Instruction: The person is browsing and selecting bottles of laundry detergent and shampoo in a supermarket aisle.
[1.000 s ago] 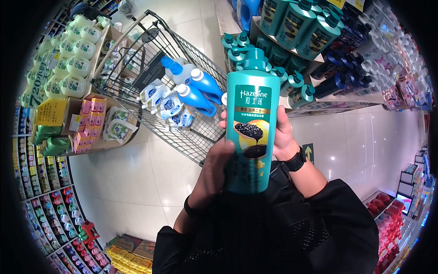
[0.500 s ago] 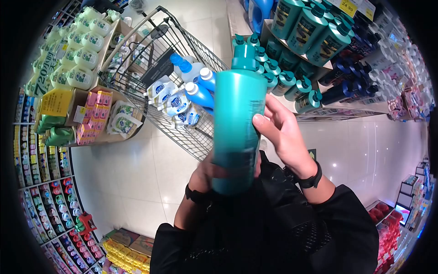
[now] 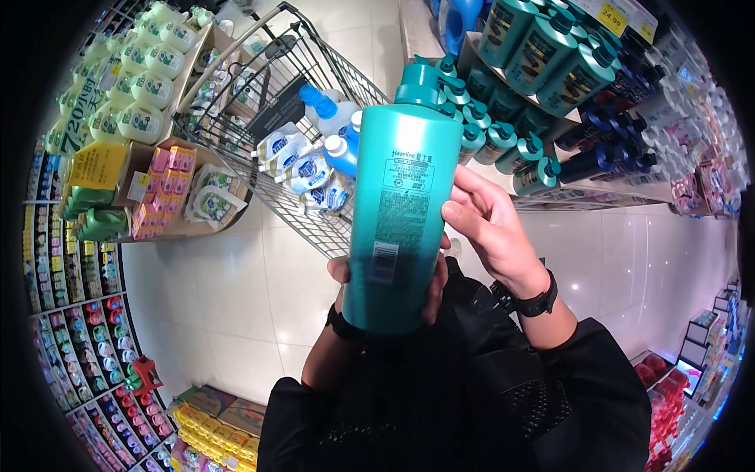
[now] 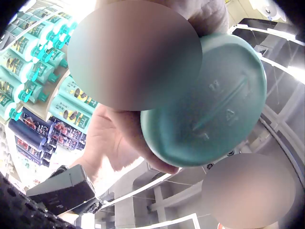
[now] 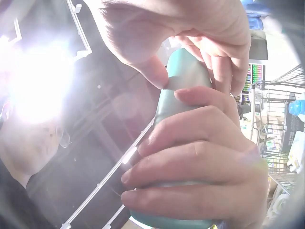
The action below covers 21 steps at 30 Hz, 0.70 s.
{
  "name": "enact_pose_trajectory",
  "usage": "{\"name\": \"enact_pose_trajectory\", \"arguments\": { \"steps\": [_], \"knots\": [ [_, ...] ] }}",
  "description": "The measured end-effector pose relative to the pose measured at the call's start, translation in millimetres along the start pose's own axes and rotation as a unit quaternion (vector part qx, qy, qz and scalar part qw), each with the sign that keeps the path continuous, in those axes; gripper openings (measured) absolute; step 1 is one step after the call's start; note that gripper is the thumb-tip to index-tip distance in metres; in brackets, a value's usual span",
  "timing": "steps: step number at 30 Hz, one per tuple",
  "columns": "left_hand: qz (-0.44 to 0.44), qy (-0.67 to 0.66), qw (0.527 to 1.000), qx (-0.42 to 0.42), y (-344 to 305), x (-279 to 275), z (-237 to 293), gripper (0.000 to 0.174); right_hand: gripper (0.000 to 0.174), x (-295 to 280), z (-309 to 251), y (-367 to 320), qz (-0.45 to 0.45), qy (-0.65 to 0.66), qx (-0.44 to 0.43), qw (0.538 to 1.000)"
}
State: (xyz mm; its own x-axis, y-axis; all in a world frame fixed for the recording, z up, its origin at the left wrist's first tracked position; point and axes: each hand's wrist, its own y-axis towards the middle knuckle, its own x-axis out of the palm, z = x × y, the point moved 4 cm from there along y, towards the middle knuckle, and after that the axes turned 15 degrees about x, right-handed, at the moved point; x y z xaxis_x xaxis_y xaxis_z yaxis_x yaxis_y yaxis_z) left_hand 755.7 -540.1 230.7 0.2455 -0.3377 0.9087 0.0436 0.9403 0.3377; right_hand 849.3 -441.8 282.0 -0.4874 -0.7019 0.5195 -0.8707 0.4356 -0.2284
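A large green shampoo bottle (image 3: 397, 208) with a pump top is held up in front of the body, tilted slightly. Its back faces the head camera, with small print and a barcode (image 3: 384, 262). My left hand (image 5: 205, 157) grips the lower part, fingers wrapped across the bottle in the right wrist view. In the head view, that hand's palm is hidden behind the bottle. Higher up, my right hand (image 3: 497, 236) holds the right side between thumb and fingers. The bottle's base (image 4: 214, 105) shows from below in the left wrist view.
A wire shopping cart (image 3: 314, 228) stands ahead, holding blue-capped bottles (image 3: 318, 106) and white packs (image 3: 303, 165). Rows of green pump bottles (image 3: 499, 145) fill the shelf at the right front. At left is a display of pale green jugs (image 3: 149, 86) and pink boxes (image 3: 161, 189).
The bottle has been turned round from its front picture label to its printed back. My right hand has shifted to its right side; my left hand now wraps its lower part.
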Motion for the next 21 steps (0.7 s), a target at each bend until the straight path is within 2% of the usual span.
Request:
{"name": "enact_pose_trajectory", "arguments": {
  "steps": [3,5,9,11,12,14,16,17,18,19,20,21],
  "knots": [
    [-0.001,-0.022,1.0,0.002,0,-6,0,0.12,0.039,-4,2,6,0.008,0.014,0.002,1.0],
    [0.034,-0.057,0.998,-0.008,-2,-9,1,0.114,0.039,-10,7,10,0.014,0.009,0.01,1.0],
    [0.033,-0.048,0.998,-0.014,0,-9,2,0.109,0.043,-13,9,13,0.022,-0.006,0.015,1.0],
    [0.091,0.035,0.995,-0.01,-3,-6,5,0.103,0.047,-25,11,14,0.05,-0.036,-0.003,0.998],
    [0.089,0.036,0.995,-0.002,-4,-8,8,0.103,0.05,-33,11,14,0.077,-0.053,-0.023,0.995],
    [0.1,0.246,0.963,-0.049,-9,-22,13,0.099,0.051,-37,-6,14,0.158,-0.114,-0.108,0.975],
    [0.112,0.281,0.953,-0.029,-18,-46,12,0.095,0.049,-50,-28,8,0.156,-0.224,-0.105,0.956],
    [0.094,0.458,0.883,0.033,-23,-58,11,0.094,0.047,-52,-34,6,0.157,-0.235,-0.06,0.957],
    [0.078,0.617,0.778,0.09,-30,-66,11,0.092,0.044,-51,-36,5,0.158,-0.247,-0.014,0.956],
    [0.039,0.62,0.782,0.053,-20,-49,15,0.091,0.035,-52,-34,9,0.178,-0.243,0.022,0.953],
    [0.065,0.658,0.75,0.012,-24,-45,16,0.09,0.028,-52,-34,13,0.186,-0.284,0.061,0.939],
    [0.077,0.704,0.706,-0.017,-28,-43,16,0.089,0.029,-49,-34,15,0.222,-0.33,0.05,0.916]
  ]
}}
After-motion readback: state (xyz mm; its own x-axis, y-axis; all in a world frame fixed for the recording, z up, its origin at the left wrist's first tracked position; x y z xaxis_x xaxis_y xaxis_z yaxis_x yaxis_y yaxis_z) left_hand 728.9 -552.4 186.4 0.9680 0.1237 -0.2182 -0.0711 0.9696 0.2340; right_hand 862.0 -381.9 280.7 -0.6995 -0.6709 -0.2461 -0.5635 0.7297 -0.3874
